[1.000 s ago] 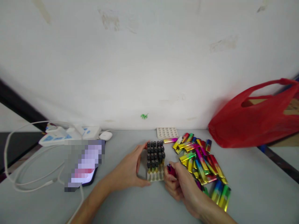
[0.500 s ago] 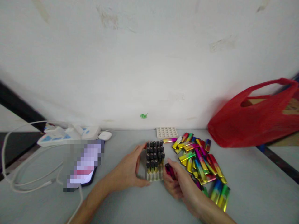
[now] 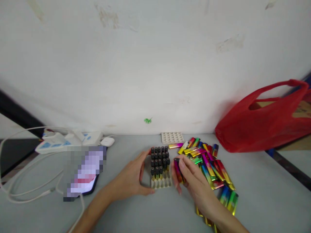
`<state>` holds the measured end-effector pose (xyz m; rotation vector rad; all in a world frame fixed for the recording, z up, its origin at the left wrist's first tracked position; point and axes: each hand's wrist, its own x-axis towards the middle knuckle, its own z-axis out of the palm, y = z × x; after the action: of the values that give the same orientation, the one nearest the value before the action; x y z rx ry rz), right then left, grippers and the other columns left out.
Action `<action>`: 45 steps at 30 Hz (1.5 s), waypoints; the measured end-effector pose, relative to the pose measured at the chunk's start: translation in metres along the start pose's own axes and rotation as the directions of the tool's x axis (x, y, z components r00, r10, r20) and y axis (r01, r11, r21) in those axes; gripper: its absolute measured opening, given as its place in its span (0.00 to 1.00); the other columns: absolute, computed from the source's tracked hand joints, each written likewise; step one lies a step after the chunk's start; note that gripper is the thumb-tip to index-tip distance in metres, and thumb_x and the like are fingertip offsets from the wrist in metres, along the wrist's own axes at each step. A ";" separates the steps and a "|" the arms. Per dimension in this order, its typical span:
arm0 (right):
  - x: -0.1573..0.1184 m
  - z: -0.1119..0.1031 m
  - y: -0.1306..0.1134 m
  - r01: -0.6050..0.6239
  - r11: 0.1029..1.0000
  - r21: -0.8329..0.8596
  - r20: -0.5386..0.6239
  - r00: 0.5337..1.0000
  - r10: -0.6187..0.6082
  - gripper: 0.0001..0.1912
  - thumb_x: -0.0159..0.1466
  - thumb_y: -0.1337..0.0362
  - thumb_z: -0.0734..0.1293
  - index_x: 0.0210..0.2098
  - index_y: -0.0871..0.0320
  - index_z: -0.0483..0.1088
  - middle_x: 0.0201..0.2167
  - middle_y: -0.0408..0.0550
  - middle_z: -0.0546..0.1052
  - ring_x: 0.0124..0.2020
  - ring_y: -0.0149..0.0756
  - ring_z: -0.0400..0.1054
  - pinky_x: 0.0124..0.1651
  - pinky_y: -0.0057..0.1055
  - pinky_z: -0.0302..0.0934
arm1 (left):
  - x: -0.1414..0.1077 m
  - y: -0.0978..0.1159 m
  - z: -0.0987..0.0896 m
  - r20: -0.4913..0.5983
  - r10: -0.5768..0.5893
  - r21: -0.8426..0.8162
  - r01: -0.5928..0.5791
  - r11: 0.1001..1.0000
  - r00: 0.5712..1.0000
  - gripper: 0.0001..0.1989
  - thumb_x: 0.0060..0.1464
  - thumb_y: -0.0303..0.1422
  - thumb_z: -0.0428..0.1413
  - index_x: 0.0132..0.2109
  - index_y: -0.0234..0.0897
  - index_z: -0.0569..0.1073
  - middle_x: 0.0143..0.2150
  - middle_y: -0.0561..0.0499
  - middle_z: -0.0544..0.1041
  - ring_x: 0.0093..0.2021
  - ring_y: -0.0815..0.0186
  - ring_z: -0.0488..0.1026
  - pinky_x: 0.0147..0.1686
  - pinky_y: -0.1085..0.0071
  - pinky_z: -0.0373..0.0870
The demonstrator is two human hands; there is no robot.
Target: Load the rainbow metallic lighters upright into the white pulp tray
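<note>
A white tray (image 3: 161, 183) with rows of round sockets stands on the table, and its rear rows are filled with upright, black-topped lighters (image 3: 159, 155). My left hand (image 3: 131, 176) is curved round the tray's left side, fingers at the back corner and thumb at the front corner. Just right of the tray, my right hand (image 3: 193, 178) pinches a magenta-and-gold lighter (image 3: 179, 170), its black end up and tilted. More metallic lighters (image 3: 206, 163) in rainbow colours lie piled beyond and beside my right hand; my forearm covers some of them.
A second white socketed tray (image 3: 172, 137) sits against the wall. At right slumps a red bag (image 3: 257, 126). On the left are a phone (image 3: 89, 171), partly pixelated, a power strip (image 3: 70, 142), a small white case (image 3: 107, 141) and loose white cables (image 3: 36, 196).
My right hand has lifted slightly and turned, so the lighter in it shows more of its length. My left hand stays at the tray. The view has shifted a little.
</note>
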<state>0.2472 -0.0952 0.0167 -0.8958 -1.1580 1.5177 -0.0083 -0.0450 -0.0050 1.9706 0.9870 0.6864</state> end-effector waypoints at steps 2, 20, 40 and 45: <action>-0.001 -0.003 -0.003 0.098 0.986 -0.138 -0.049 0.993 -0.105 0.16 0.78 0.47 0.67 0.46 0.53 0.74 0.36 0.43 0.72 0.38 0.36 0.67 0.44 0.32 0.63 | 0.000 0.003 0.000 -0.015 -0.003 0.026 0.003 1.000 1.000 0.64 0.42 0.34 0.79 0.80 0.47 0.54 0.65 0.42 0.77 0.72 0.39 0.69 0.73 0.42 0.65; 0.007 -0.029 -0.009 0.308 0.640 -0.704 0.254 0.951 -0.178 0.14 0.74 0.51 0.74 0.52 0.50 0.83 0.39 0.47 0.82 0.42 0.44 0.76 0.47 0.37 0.66 | 0.000 0.005 0.000 0.011 -0.005 0.058 0.004 0.998 1.000 0.66 0.40 0.30 0.79 0.79 0.50 0.53 0.77 0.41 0.66 0.74 0.40 0.67 0.76 0.44 0.62; 0.007 -0.031 0.003 0.367 0.538 -0.759 0.278 0.930 -0.243 0.13 0.75 0.57 0.72 0.58 0.47 0.80 0.41 0.48 0.84 0.43 0.45 0.78 0.48 0.39 0.69 | -0.001 0.011 -0.002 0.009 -0.029 0.106 0.028 0.994 1.000 0.65 0.40 0.34 0.80 0.80 0.47 0.55 0.75 0.42 0.69 0.73 0.39 0.68 0.74 0.46 0.65; 0.004 -0.025 0.006 0.368 0.562 -0.741 0.236 0.926 -0.295 0.12 0.76 0.60 0.70 0.57 0.50 0.77 0.36 0.45 0.82 0.36 0.41 0.77 0.40 0.35 0.68 | -0.002 0.006 0.000 -0.020 -0.006 0.085 0.008 0.996 1.000 0.66 0.38 0.31 0.80 0.79 0.50 0.55 0.76 0.42 0.67 0.73 0.39 0.68 0.76 0.46 0.63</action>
<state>0.2680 -0.0857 0.0046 -1.0795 -1.9974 0.6927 -0.0069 -0.0485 -0.0004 2.0369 1.0499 0.6709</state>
